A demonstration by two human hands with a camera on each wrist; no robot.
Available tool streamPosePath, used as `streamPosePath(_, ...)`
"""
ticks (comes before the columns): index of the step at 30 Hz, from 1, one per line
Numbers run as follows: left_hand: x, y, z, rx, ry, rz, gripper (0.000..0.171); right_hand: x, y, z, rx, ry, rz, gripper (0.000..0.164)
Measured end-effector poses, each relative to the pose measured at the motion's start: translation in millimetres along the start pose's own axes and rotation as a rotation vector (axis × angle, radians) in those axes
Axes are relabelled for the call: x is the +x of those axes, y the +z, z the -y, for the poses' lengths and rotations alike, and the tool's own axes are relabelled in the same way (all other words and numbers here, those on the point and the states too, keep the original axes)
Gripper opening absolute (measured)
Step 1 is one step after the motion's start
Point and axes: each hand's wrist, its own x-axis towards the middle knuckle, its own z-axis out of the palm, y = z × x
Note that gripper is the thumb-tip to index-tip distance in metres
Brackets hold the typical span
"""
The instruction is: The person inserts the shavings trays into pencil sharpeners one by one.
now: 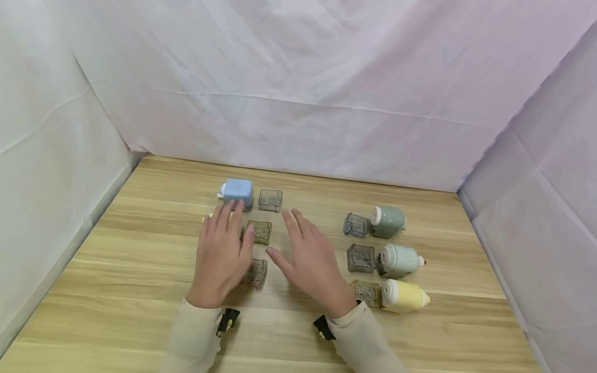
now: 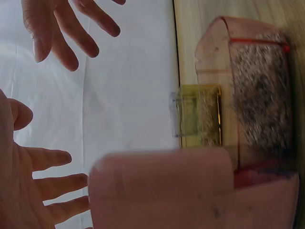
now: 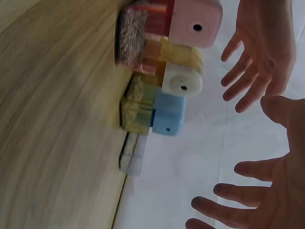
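My left hand [image 1: 221, 259] hovers over the left row with its fingers extended and nothing in its grip. My right hand [image 1: 310, 261] hangs to the right of that row, fingers spread, holding nothing. The left row has a blue crank pencil sharpener [image 1: 238, 190], a yellow one with a white front [image 3: 183, 81] and a pink one [image 3: 198, 21]. In the head view the left hand hides most of the latter two. Beside them lie a clear tray [image 1: 270, 201], a yellow tray [image 1: 260, 232] and a reddish tray [image 1: 256, 273], all containing shavings.
On the right stand a dark green sharpener [image 1: 389, 221], a pale green one [image 1: 401, 260] and another yellow one [image 1: 407, 296]. Shavings trays [image 1: 360, 258] sit at their left sides. White cloth walls [image 1: 298, 134] enclose the wooden table [image 1: 116, 269] at back and sides.
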Motion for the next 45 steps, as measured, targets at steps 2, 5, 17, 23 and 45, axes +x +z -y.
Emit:
streamPosePath(2,-1.6,-1.3,4.4,-0.003,-0.007,-0.017,0.058,2.0,3.8,3.4,0.007,-0.025,0.020,0.081)
streamPosePath(5,-4.5,-2.8,10.4,-0.011,-0.003,-0.052,0.057,4.2,9.7,7.2,0.001,-0.061,0.047,0.081)
streamPosePath(17,-10.6,-11.9,22.1,-0.041,-0.011,-0.128,0.051,-2.5,29.3,16.5,-0.052,-0.123,0.162,0.082)
streamPosePath(23,-11.1,-17.6,22.2,-0.096,-0.038,-0.119,0.048,-8.3,35.3,19.9,-0.066,-0.117,0.254,0.078)
streamPosePath(45,-4.4,-71.5,23.5,-0.138,0.060,0.143,0.042,-12.2,49.6,21.6,-0.115,-0.165,0.228,0.059)
